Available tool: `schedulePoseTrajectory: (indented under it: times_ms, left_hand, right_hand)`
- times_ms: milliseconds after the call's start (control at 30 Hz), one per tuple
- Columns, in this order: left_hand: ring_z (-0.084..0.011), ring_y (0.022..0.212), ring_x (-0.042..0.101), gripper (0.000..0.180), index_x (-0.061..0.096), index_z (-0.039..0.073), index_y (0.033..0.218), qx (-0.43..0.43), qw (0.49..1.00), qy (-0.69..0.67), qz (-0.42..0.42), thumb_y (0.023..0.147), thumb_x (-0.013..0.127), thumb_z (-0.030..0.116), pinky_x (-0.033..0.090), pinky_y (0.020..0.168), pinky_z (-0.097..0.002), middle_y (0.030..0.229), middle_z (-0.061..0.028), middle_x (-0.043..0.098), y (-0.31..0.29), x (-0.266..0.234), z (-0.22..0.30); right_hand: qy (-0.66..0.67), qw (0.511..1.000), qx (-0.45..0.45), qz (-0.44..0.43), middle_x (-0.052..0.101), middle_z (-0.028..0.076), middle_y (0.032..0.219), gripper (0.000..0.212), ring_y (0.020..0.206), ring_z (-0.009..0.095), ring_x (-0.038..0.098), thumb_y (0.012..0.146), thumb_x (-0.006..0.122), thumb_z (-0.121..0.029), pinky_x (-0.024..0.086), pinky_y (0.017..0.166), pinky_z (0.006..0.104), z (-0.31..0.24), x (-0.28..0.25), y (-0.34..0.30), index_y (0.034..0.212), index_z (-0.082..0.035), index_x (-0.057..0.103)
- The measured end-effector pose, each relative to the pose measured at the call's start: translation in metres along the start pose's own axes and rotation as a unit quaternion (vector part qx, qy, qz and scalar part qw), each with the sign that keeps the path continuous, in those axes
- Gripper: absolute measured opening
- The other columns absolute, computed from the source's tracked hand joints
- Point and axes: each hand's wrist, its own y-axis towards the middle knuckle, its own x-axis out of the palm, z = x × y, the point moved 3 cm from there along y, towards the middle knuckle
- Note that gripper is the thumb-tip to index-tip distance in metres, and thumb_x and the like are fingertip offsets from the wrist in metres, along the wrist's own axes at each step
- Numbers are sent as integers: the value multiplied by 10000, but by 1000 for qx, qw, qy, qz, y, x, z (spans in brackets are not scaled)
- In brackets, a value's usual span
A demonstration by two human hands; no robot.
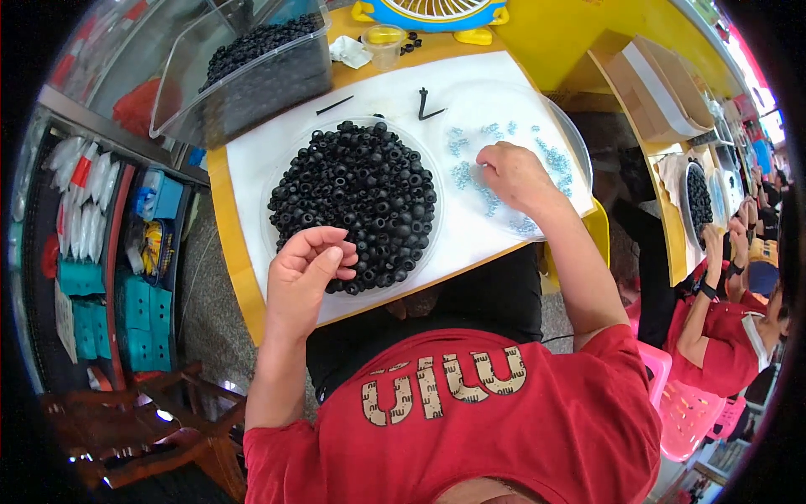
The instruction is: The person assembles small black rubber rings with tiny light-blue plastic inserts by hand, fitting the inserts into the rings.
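Many small black ring-like parts (361, 189) with round holes are heaped in a shallow clear round tray (439, 181). At the near edge of this heap, my left hand (312, 267) is closed, thumb and fingertips curled together; whatever they pinch cannot be made out. To the right, tiny pale-blue clear pieces (552, 157) lie scattered in small clusters on a second clear tray (581, 143). My right hand (514, 175) hovers over these with its fingers pinched together, and any piece between them is hidden.
A clear plastic tub (294, 63) of black parts stands at the far left. Beyond the white sheet (382, 97) are a clear cup (384, 49) and a blue fan (432, 13). Black sticks (428, 109) lie on the sheet. Another person (726, 328) works at a table on the right.
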Motion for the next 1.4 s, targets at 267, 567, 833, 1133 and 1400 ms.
schedulePoseTrajectory:
  times_ms: [267,567,833,1133,1400]
  left_hand:
    - [-159,715,568,174,521,-1,953,-1,1000,-7,7,791,477,44,495,611,-276,827,-103,577,-1,-6,0]
    - [-136,729,562,159,524,-4,952,0,1000,-30,4,806,477,38,487,631,-252,831,-91,578,-2,-6,-5]
    - [-133,729,561,150,527,-4,946,20,1000,-5,17,811,471,29,488,615,-244,827,-88,578,1,-1,-11]
    - [-130,728,563,147,523,-8,945,28,999,6,38,813,472,32,491,599,-232,825,-91,578,0,-4,-16]
    - [-129,727,563,147,522,-11,944,40,998,14,41,814,465,27,490,602,-229,823,-91,578,0,-5,-18]
  right_hand:
    - [-92,990,-70,86,546,175,942,263,868,307,524,707,420,5,416,772,354,25,-6,-15,908,-62,575]
    - [40,993,83,77,571,176,897,214,857,298,544,735,431,-21,419,775,330,41,-36,-31,885,-13,584]
    - [-135,977,40,159,530,168,1033,281,987,279,483,743,414,0,369,854,324,71,-8,-15,986,-28,552]
    - [65,983,110,135,597,149,823,184,768,259,580,762,474,-63,445,703,294,54,-35,-30,902,-14,583]
    - [-31,988,140,60,575,166,924,240,859,293,553,762,469,-79,430,758,325,52,-28,-22,984,-45,553]
